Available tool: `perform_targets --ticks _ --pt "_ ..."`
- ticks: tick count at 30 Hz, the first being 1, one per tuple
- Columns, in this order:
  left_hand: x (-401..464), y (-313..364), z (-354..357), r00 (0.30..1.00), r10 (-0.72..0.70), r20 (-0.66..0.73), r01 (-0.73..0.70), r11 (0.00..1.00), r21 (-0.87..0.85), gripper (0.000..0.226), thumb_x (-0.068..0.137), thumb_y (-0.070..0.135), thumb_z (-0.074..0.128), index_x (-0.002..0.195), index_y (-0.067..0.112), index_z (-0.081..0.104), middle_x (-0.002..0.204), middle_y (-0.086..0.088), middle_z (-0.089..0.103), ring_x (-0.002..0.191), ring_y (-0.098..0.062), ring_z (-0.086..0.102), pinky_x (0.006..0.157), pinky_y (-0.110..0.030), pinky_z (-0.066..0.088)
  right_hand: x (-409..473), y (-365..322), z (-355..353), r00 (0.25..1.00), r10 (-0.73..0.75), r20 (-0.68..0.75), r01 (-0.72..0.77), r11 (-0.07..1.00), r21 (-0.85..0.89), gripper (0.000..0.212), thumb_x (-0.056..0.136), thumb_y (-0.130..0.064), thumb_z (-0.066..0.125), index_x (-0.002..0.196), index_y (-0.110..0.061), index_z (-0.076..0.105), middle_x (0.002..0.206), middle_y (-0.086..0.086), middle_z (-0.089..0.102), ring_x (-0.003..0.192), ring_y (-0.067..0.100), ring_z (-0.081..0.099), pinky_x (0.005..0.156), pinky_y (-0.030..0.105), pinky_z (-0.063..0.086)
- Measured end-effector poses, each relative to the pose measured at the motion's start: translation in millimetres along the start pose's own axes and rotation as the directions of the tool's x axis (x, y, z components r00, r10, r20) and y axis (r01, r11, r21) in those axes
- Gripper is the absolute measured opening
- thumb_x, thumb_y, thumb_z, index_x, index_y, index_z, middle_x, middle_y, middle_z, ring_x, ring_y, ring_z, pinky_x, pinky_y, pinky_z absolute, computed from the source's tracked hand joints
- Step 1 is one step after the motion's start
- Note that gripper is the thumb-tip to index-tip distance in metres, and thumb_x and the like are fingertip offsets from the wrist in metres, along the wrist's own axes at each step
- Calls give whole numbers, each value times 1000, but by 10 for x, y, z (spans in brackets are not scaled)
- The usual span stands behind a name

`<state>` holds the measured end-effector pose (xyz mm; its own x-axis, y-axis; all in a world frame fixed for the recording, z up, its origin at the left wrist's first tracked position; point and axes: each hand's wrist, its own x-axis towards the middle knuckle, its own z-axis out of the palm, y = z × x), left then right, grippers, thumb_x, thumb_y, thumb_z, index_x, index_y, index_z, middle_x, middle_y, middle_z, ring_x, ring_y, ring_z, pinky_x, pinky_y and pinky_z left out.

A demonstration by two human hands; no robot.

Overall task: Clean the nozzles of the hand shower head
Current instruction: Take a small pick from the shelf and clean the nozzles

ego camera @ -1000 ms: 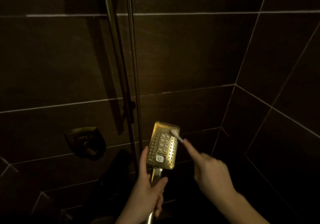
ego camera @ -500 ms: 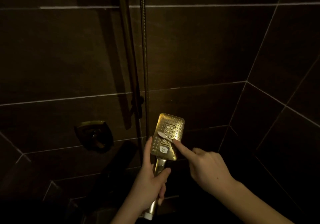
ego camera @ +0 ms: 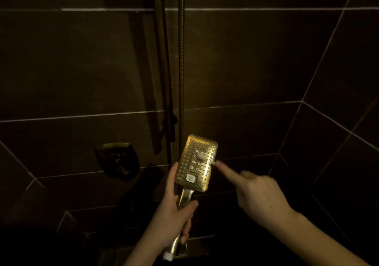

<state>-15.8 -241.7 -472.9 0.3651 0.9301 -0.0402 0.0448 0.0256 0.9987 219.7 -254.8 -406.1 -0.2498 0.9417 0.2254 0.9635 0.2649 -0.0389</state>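
A gold rectangular hand shower head faces me, held upright by its handle in my left hand, with the thumb along its left edge. Its face shows rows of small nozzles, a centre block of larger ones and a white button low down. My right hand comes in from the right, forefinger stretched out, gripping a small white brush. The brush's pale tip lies on the upper centre nozzles; its handle is mostly hidden by my fingers.
Dark brown wall tiles with pale grout surround me, with a corner to the right. A vertical slide rail and a metal hose run down the wall behind the head. A bronze mixer valve sits at the left.
The brush tip went from the head's upper right edge down to the middle nozzles, then back up to the upper centre block. The camera view shifted left, so everything sits further right.
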Motion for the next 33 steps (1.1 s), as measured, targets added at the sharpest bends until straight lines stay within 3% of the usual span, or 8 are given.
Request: perform_targets --ticks 8,11,15,19,23,27,30,33 --pt "-6 -1 -5 1000 -15 21 15 1000 7 105 99 2 62 135 85 9 127 -10 71 45 -21 58 39 -28 48 -1 -2 33 995 -79 60 82 995 -57 96 82 -21 66 153 -43 6 62 -6 48 39 5 31 34 22 29" --pt "-5 9 16 999 -11 32 11 1000 10 105 99 3 63 134 86 8 118 -7 75 46 -21 58 39 -28 49 111 139 -83 997 66 -31 -68 994 -82 93 87 -17 58 151 -45 -3 63 -8 43 39 8 37 37 23 29" --pt "3 -6 16 1000 7 8 -7 1000 18 104 100 3 63 139 81 6 88 -7 77 45 -20 57 40 -29 49 -169 -31 132 992 -80 100 83 996 -35 103 70 -25 76 155 -36 18 63 -5 55 35 7 32 35 22 26" --pt "-13 -17 54 1000 -1 30 1 1000 14 102 99 6 64 133 86 10 80 -6 76 45 -21 58 41 -30 50 -90 120 98 999 35 -20 -36 999 -38 97 90 -21 57 149 -46 -17 69 -8 47 42 6 40 39 22 38" --pt "-6 11 64 999 0 36 -1 1000 26 103 98 9 66 132 87 8 82 -12 77 46 -24 61 40 -29 50 -221 29 65 1000 -9 22 7 998 67 96 81 -15 69 155 -36 12 63 -7 50 40 3 33 36 19 31" --pt "5 13 64 999 18 51 -22 997 70 105 99 9 65 132 88 4 81 -9 74 44 -22 61 39 -28 49 -273 81 43 999 -26 30 26 1000 13 96 83 -16 69 155 -38 9 63 -6 51 39 5 36 35 19 34" --pt "0 6 98 999 14 50 -20 993 116 107 98 9 67 132 89 3 109 -12 68 46 -23 63 39 -28 50 -147 195 -49 995 85 -53 -84 996 23 93 85 -11 65 153 -38 8 61 -7 46 39 5 35 35 19 30" --pt "25 -6 104 998 17 52 -24 991 132 106 98 10 67 133 88 4 127 -21 67 48 -24 64 40 -30 52 -230 95 43 997 -67 43 67 998 6 95 80 -18 69 155 -36 13 62 -9 46 40 2 25 35 17 22"
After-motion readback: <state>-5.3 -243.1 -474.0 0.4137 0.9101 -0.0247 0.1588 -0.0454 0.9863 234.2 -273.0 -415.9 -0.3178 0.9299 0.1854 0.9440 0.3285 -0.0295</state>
